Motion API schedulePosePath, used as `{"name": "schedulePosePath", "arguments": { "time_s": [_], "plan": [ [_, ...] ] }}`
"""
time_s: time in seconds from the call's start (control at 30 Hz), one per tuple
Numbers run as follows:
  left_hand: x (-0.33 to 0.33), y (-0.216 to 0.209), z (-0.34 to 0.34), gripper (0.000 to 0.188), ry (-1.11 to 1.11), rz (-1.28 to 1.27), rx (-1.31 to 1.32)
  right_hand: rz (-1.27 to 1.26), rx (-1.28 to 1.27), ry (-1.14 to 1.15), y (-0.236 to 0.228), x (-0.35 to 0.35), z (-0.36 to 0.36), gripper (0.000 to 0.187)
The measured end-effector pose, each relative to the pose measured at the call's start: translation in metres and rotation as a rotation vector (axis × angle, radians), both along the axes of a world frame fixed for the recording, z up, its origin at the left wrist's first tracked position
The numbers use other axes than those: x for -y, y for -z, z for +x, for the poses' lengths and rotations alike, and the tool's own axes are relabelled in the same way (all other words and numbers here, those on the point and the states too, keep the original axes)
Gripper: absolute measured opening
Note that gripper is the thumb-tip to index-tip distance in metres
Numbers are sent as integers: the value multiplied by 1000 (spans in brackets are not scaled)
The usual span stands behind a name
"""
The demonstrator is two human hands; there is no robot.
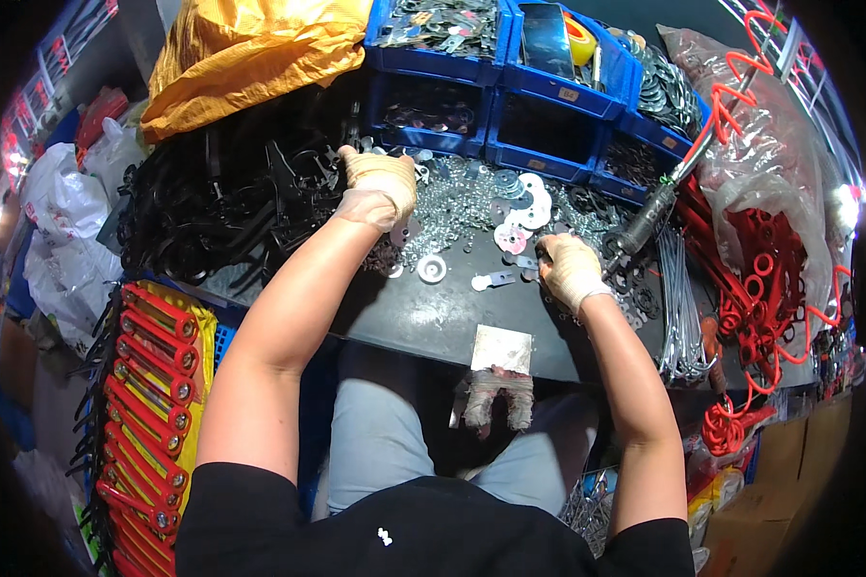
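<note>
My left hand (380, 183), in a pale glove, reaches to the far side of the bench, at the right edge of a heap of black levers (250, 202). Its fingertips are mostly hidden among dark parts. Small shiny fasteners (452, 207) lie loose beside it. My right hand (570, 267), gloved too, is low over the bench with its fingers curled in; whatever they hold is hidden. Close to its fingertips lie a small metal tab (494, 281) and round silver plates (513, 237). A white ring-shaped part (432, 268) sits between my hands.
Blue bins (548, 135) of metal parts stand at the back. A pneumatic screwdriver (645, 221) hangs on a red coiled hose right of my right hand. Metal rods (681, 308) and red parts (765, 279) lie farther right. Red levers (149, 404) are stacked at left. A small fixture (502, 351) juts from the front edge.
</note>
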State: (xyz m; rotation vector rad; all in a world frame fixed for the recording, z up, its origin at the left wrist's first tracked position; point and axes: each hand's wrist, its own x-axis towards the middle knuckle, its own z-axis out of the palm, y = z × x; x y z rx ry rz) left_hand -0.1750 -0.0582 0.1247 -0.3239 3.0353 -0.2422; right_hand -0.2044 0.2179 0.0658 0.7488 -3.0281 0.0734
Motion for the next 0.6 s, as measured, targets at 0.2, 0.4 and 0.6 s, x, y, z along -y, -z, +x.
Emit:
{"name": "schedulePosePath", "arguments": {
  "time_s": [0.2, 0.4, 0.6],
  "plan": [
    [1, 13, 8, 42, 160, 186, -562, -217, -69, 97, -3, -3, 11, 23],
    [-37, 31, 48, 43, 483, 1206, -1047, -1609, 573, -35, -32, 27, 92, 26],
    [-114, 44, 137, 37, 190, 2027, -480, -1983, 563, 85, -25, 45, 146, 17]
  ]
}}
